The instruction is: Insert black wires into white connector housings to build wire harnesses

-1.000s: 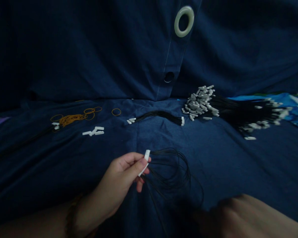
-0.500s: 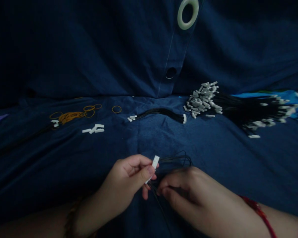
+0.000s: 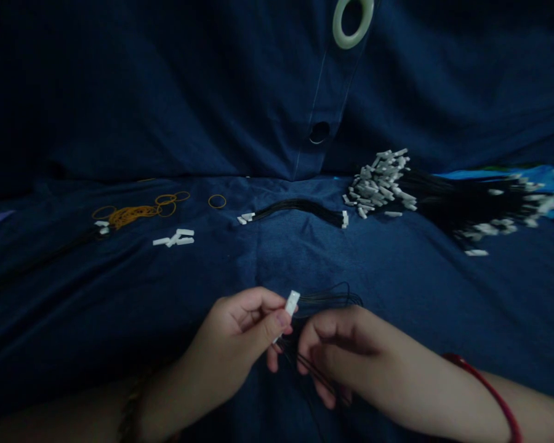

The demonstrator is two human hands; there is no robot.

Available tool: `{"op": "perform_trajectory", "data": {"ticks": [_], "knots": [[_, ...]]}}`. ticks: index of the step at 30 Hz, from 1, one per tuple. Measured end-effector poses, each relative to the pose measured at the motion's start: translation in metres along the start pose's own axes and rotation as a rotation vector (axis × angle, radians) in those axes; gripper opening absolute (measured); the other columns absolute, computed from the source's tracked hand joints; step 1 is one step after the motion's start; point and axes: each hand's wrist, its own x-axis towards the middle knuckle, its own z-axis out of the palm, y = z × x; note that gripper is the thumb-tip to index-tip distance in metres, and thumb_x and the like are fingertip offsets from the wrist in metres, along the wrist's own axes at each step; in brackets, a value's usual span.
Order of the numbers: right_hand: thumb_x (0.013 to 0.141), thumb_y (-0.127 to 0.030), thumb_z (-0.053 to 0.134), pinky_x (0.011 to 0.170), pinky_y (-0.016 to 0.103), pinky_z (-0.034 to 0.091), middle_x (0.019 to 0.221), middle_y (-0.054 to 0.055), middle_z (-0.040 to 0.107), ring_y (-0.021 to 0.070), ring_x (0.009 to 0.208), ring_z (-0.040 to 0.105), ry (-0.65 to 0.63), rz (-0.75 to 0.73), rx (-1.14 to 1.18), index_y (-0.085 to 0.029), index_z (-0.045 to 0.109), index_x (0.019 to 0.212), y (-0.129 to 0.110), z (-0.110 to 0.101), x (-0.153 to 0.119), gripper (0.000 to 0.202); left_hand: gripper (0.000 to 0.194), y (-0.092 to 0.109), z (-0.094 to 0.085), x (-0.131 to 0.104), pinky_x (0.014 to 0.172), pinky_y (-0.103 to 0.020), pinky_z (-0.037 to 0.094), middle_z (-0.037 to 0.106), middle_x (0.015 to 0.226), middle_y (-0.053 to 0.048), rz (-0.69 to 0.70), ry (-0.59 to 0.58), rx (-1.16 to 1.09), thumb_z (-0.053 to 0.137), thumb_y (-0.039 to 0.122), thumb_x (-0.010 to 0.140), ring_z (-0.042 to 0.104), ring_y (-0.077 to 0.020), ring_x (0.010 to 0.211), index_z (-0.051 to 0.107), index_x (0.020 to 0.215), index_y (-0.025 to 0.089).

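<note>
My left hand (image 3: 247,329) is closed, pinching a white plastic connector (image 3: 292,301) between thumb and fingers. Black wires (image 3: 330,299) run out from the connector's far side to the right and loop behind my right hand. More wires leave its lower end and hang down between the hands. My right hand (image 3: 351,354) is curled around these lower black wires (image 3: 316,371), with the thumb over them and some fingers underneath. How tightly it grips is partly hidden by the fingers.
Behind lie a black cable bundle (image 3: 300,204) with white ends, loose white connectors (image 3: 178,239), orange rubber bands (image 3: 136,214) and a single rubber band (image 3: 216,201). A big cable pile (image 3: 471,206) lies at right, another cable bundle (image 3: 50,253) at left. Blue cloth (image 3: 277,258) covers the surface.
My right hand has turned and its fingers have spread down around the lower wires, which now show across the fingers. My left hand keeps the connector, shifted barely to the right.
</note>
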Motion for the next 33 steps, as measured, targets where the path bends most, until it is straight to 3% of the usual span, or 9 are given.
{"op": "perform_trajectory", "data": {"ticks": [4,6,11,17,22,25,28,33], "knots": [[0.074,-0.011,0.043,0.035,0.008,0.034,0.059,-0.003,0.055,0.0038,0.042,0.050,-0.092,0.266,0.194,-0.014,0.051,0.088,-0.001,0.001,0.000,0.016,0.010,0.000,0.001,0.001,0.041,-0.015,0.039,0.058,0.061,0.003,0.006,0.012,-0.003,0.057,0.023,0.076,0.051,-0.0050,0.043,0.059,0.072,0.014],[0.075,-0.015,0.044,0.030,0.008,0.033,0.056,-0.003,0.055,0.0035,0.037,0.047,-0.100,0.324,0.197,-0.014,0.051,0.091,0.000,0.002,0.001,0.017,0.010,0.000,0.002,0.002,0.040,-0.015,0.039,0.058,0.061,0.003,0.009,0.026,0.013,0.057,0.022,0.076,0.051,-0.0049,0.042,0.059,0.071,0.014],[0.084,-0.027,0.042,0.029,0.006,0.027,0.050,-0.004,0.050,0.0020,0.034,0.042,-0.002,0.207,0.094,-0.013,0.056,0.085,0.005,0.007,0.007,0.020,0.010,0.002,0.002,0.001,0.040,-0.014,0.039,0.056,0.058,0.004,0.011,0.040,0.007,0.056,0.022,0.076,0.050,-0.0049,0.041,0.058,0.069,0.014],[0.080,-0.019,0.045,0.038,0.010,0.033,0.052,-0.005,0.044,0.0023,0.041,0.038,0.064,0.056,0.018,-0.013,0.060,0.080,0.009,0.006,0.009,0.016,0.010,0.003,0.003,0.002,0.041,-0.014,0.039,0.056,0.056,0.004,0.013,0.048,0.007,0.056,0.021,0.076,0.051,-0.0052,0.041,0.059,0.070,0.014],[0.082,-0.016,0.041,0.050,0.015,0.031,0.060,-0.003,0.046,0.0047,0.053,0.037,0.119,-0.167,-0.260,-0.014,0.058,0.073,0.006,0.002,0.006,0.020,0.010,0.004,0.004,0.002,0.039,-0.014,0.037,0.058,0.058,0.003,-0.004,0.078,0.028,0.056,0.019,0.075,0.049,-0.0043,0.039,0.060,0.069,0.013],[0.076,-0.010,0.040,0.051,0.016,0.035,0.061,-0.003,0.051,0.0058,0.054,0.044,0.073,0.001,-0.177,-0.013,0.051,0.078,0.004,0.001,0.005,0.011,0.010,0.003,0.004,0.003,0.040,-0.014,0.037,0.058,0.058,0.003,-0.014,0.104,0.041,0.056,0.020,0.076,0.049,-0.0036,0.039,0.060,0.070,0.013],[0.066,-0.005,0.040,0.046,0.015,0.037,0.057,-0.004,0.051,0.0068,0.049,0.049,0.015,0.165,-0.060,-0.015,0.044,0.089,-0.001,-0.007,0.001,0.025,0.014,0.001,0.003,0.006,0.040,-0.014,0.035,0.060,0.062,0.002,-0.031,0.177,0.046,0.056,0.026,0.077,0.047,-0.0028,0.039,0.060,0.077,0.013],[0.070,-0.005,0.042,0.045,0.013,0.037,0.059,-0.006,0.048,0.0043,0.048,0.045,-0.011,0.074,-0.162,-0.017,0.045,0.098,-0.025,-0.035,-0.016,0.030,0.019,-0.001,0.002,0.007,0.040,-0.014,0.035,0.060,0.066,0.001,-0.038,0.198,0.007,0.055,0.031,0.078,0.048,-0.0034,0.043,0.060,0.081,0.013]]}}
